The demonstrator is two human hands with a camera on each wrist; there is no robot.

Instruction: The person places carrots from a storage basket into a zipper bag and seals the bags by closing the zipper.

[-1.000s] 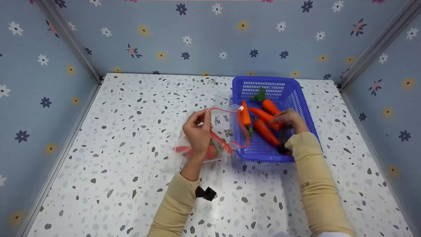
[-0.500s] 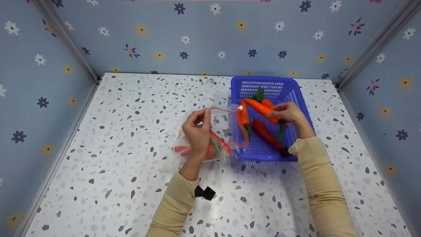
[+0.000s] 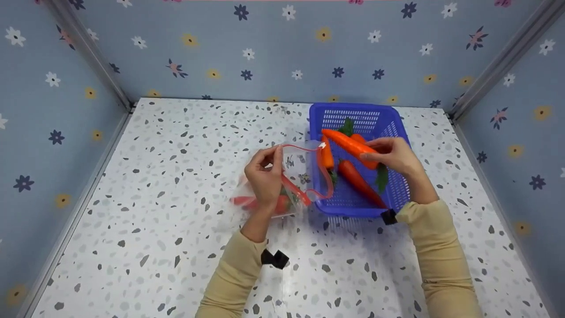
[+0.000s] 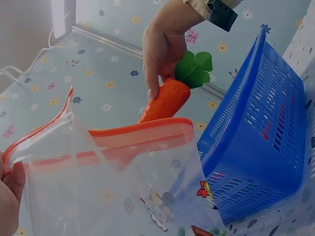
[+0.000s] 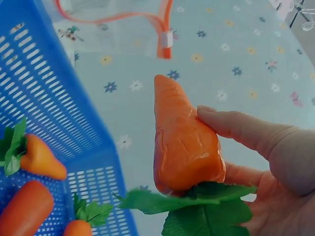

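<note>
My left hand (image 3: pixel 265 176) pinches the rim of a clear zip bag (image 4: pixel 123 191) with a red-orange seal strip, its mouth spread wide toward the basket. Above the blue basket (image 3: pixel 315 132), my right hand (image 3: pixel 397 157) grips an orange carrot (image 3: pixel 351 145) by its leafy end, the tip pointing left toward the bag. Green leaves (image 5: pixel 206 211) hang from the carrot's thick end in the right wrist view. Inside the basket lie a red chili-like vegetable (image 3: pixel 362 183) and more carrots (image 5: pixel 42 157) with green tops.
Under my left forearm lies another clear bag (image 3: pixel 238 216) with red vegetables (image 3: pixel 247 201) in it. The speckled white table (image 3: pixel 176 145) is bounded by flowered blue walls (image 3: pixel 273 53) at the back and sides.
My right hand has lifted the carrot up from the basket and turned so it shows above the other vegetables. My left hand and the open bag stay put.
</note>
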